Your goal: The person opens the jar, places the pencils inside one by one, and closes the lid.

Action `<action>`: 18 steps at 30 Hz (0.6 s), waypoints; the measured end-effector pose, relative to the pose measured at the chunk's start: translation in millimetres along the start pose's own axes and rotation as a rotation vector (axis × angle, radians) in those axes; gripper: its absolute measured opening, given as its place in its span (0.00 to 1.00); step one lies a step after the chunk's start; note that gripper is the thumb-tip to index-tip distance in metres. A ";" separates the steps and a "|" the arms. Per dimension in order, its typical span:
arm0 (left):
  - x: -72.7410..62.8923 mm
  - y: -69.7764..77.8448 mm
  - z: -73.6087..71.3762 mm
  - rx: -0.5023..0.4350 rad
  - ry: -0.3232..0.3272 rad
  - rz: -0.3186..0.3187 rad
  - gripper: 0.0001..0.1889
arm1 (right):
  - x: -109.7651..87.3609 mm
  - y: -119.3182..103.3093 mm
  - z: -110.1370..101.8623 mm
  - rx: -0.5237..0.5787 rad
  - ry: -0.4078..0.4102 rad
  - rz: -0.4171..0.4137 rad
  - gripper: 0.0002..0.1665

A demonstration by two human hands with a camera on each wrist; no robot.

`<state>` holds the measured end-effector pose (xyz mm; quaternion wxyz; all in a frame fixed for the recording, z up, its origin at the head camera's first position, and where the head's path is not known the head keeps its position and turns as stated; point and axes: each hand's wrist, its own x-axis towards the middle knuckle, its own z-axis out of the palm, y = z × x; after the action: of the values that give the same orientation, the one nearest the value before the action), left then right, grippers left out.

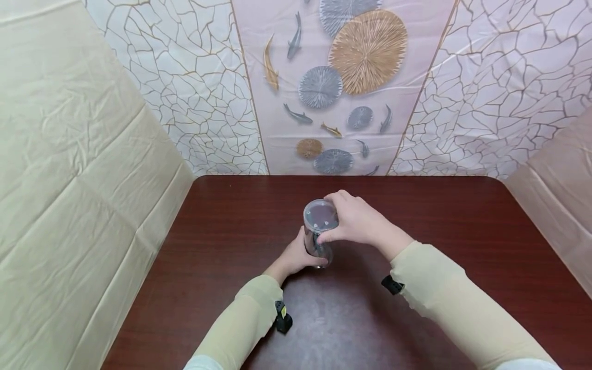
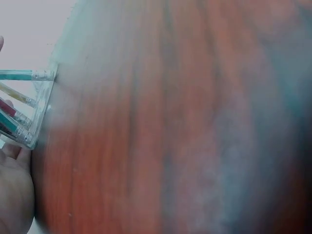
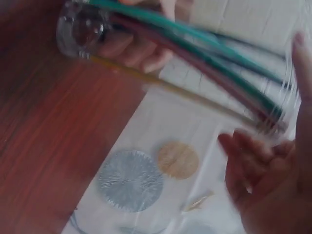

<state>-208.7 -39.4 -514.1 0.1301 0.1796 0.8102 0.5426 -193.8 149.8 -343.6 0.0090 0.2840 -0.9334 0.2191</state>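
Observation:
A tall clear jar point(image 1: 319, 241) stands near the middle of the table, its round see-through lid point(image 1: 322, 217) on top. Around the jar's lower part curls my left hand point(image 1: 297, 255), thumb in front. My right hand point(image 1: 356, 218) grips the lid from the right, thumb on the near side and fingers on the far side. Several long, thin coloured sticks point(image 3: 195, 100) lean inside the jar, among them green, dark red and yellow ones; they look like pens. In the left wrist view, clear ends of the sticks point(image 2: 23, 117) rest near the jar's base.
The dark red-brown wooden table point(image 1: 222, 221) reaches back to a patterned cloth wall point(image 1: 203, 103). Beige cloth point(image 1: 92, 205) hangs along the left side, with more cloth point(image 1: 555, 195) on the right. Small black devices point(image 1: 283, 319) are strapped at both wrists.

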 end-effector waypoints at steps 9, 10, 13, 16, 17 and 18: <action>-1.9 0.4 -2.3 0.049 0.026 -0.020 0.46 | -15.6 10.4 -5.0 -0.028 0.125 0.064 0.26; -1.6 -0.2 -2.1 0.050 0.027 -0.019 0.46 | -16.4 14.2 -4.1 0.017 0.134 0.068 0.26; -1.2 -1.1 -1.1 0.053 0.026 -0.016 0.47 | -15.9 23.6 0.6 0.164 0.139 0.045 0.35; -1.1 -0.6 -0.2 0.054 0.028 -0.018 0.47 | -11.1 28.6 6.1 0.255 0.086 -0.004 0.49; -1.4 -0.1 0.0 0.055 0.028 -0.020 0.47 | -9.0 28.9 7.5 0.277 0.065 -0.019 0.52; -1.5 0.4 0.2 0.054 0.026 -0.021 0.47 | -6.6 29.0 9.0 0.298 0.040 -0.023 0.54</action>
<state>-207.3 -39.7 -513.8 0.1203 0.1672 0.8282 0.5212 -202.7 171.1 -364.4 -0.0121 0.2882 -0.8868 0.3610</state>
